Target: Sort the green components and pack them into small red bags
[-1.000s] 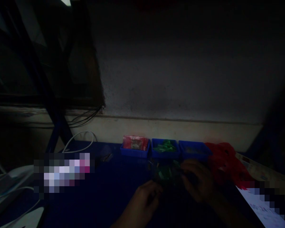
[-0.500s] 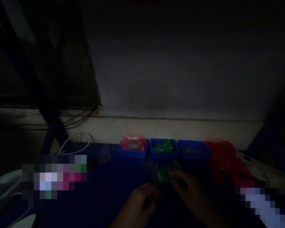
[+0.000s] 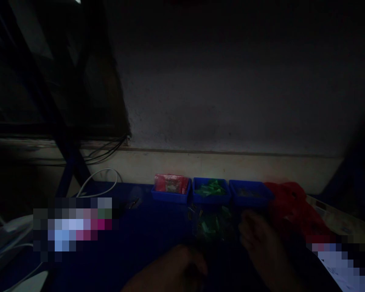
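Observation:
The scene is very dark. My left hand [image 3: 182,267] rests low on the blue table [image 3: 134,251], its fingers curled in; what they hold, if anything, is hidden. My right hand [image 3: 258,243] is blurred, just right of a clear bag of small green parts [image 3: 211,223] and apart from it. Behind the bag stand three blue trays in a row: one with a red packet [image 3: 170,188], one with green parts [image 3: 211,190], and one with small dark pieces [image 3: 249,193].
A red plastic bag [image 3: 292,211] lies at the right of the trays. White cables [image 3: 100,180] run at the left by a dark metal frame [image 3: 63,162]. A wall stands close behind the trays. Papers [image 3: 337,267] lie at the right edge.
My right hand has drawn away from the bag of green parts toward the right. My left hand has dropped lower and nearer to me.

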Demonstrator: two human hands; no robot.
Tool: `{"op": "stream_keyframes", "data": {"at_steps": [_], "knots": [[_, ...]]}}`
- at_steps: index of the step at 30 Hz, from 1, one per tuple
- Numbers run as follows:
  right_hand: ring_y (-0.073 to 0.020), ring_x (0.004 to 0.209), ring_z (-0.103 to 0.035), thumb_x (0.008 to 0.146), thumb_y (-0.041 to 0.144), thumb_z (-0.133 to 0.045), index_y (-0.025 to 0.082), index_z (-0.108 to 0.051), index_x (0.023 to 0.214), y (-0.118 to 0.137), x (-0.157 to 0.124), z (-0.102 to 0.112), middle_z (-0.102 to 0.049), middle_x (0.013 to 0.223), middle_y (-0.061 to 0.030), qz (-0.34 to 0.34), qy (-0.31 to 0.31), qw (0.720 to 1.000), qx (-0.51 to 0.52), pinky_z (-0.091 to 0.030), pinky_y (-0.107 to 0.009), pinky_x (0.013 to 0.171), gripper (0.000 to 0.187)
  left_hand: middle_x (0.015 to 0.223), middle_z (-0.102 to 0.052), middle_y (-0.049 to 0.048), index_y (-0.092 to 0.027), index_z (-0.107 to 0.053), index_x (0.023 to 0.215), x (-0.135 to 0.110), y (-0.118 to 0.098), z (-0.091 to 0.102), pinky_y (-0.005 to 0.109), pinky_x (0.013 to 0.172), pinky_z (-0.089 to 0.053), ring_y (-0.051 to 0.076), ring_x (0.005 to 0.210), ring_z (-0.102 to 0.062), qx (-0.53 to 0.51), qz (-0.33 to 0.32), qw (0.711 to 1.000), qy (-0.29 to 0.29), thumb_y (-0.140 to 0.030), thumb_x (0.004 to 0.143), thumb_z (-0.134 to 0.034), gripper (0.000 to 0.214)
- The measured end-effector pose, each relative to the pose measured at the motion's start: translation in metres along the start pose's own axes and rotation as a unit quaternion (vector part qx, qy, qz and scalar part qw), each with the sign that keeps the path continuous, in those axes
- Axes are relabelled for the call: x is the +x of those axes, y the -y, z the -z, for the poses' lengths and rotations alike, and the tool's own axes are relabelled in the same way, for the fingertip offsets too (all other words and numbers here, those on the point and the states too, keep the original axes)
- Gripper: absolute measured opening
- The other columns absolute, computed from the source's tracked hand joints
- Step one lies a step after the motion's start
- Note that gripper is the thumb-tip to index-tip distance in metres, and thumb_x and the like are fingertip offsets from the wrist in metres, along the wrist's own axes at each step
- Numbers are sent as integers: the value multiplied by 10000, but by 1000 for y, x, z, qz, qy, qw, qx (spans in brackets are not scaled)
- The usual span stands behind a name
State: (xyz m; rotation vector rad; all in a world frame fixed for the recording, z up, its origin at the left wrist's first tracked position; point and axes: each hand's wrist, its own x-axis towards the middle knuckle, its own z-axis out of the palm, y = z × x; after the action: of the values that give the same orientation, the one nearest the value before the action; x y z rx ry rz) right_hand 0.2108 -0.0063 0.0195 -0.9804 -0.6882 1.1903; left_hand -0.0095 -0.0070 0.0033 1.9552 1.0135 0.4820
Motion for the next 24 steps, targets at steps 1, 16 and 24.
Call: {"op": "stream_keyframes", "data": {"at_steps": [1,16,24], "knots": [[-75,410,-383,723,351,-583,211,-504,576,-3,-1,-1,-449,520,69,2,40,995,-87,-322,-181,380,218,876,-697,-7,-278,-672,968,1,-6,6,225,616,-447,171,739,-622,11,0,998,54,-101,695,-608,331],[-244,989,-618,752,111,-589,247,-654,984,-42,-5,11,-672,1079,-60,221,248,616,-714,-509,-372,852,277,974,-644,18,-213,-649,907,23,-3,0,248,759,-454,158,859,-599,117,-97,988,-1,-40,783,-489,266],[-262,1019,-615,788,139,-568,240,-624,1080,-41,-6,10,-657,1137,-84,213,255,594,-732,-509,-400,869,314,1010,-620,27,-220,-634,953,22,2,-1,283,770,-474,195,918,-582,179,-84,980,-29,-68,744,-562,268]]}}
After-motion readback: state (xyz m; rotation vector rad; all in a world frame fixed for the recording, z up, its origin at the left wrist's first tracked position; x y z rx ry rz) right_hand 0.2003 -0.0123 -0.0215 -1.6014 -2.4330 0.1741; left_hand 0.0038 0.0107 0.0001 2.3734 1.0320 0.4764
